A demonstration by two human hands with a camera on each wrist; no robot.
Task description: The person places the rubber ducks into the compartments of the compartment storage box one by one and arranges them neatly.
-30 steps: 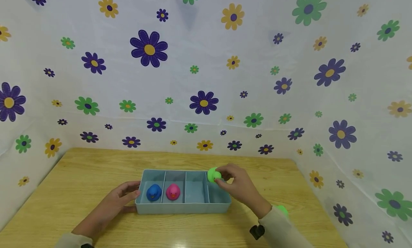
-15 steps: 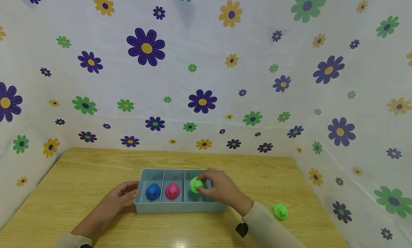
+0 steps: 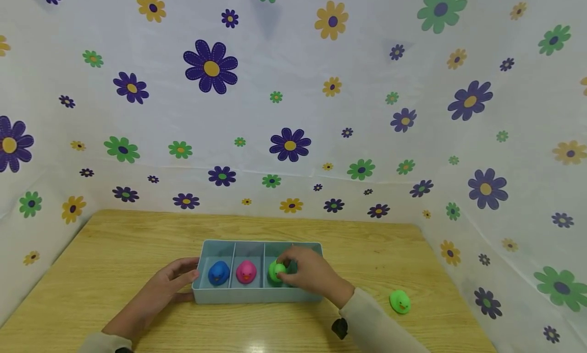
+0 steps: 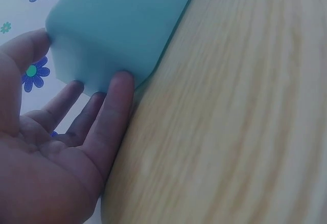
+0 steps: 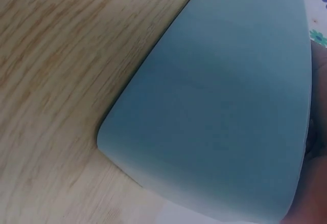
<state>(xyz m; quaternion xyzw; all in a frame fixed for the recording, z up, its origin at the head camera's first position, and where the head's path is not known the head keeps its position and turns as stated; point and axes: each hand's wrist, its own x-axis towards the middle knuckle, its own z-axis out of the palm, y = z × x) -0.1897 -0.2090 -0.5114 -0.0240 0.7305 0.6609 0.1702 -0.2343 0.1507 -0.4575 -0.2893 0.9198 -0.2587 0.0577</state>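
A blue-grey divided tray [image 3: 238, 295] lies lengthwise on the table. A blue rubber duck [image 3: 218, 273] sits in its leftmost compartment and a pink rubber duck [image 3: 246, 272] in the one beside it. Thumb and fingers of my right hand [image 3: 316, 274] pinch a green rubber duck [image 3: 276, 271] low inside the third compartment. That hand covers much of the tray's right end. My left hand [image 3: 167, 281] rests its fingertips against the tray's left end; in the left wrist view its fingers [image 4: 120, 93] are extended along the tray wall [image 4: 112, 35]. Only the tray's outer wall [image 5: 214, 101] fills the right wrist view.
A second green rubber duck [image 3: 400, 302] sits on the wooden table [image 3: 151, 231] to the right of my right forearm. A white flower-printed cloth [image 3: 257, 113] hangs behind the table and along both sides.
My right hand has carried the green duck leftward from above the rightmost compartment and lowered it into the third one. My left hand stays at the tray's end.
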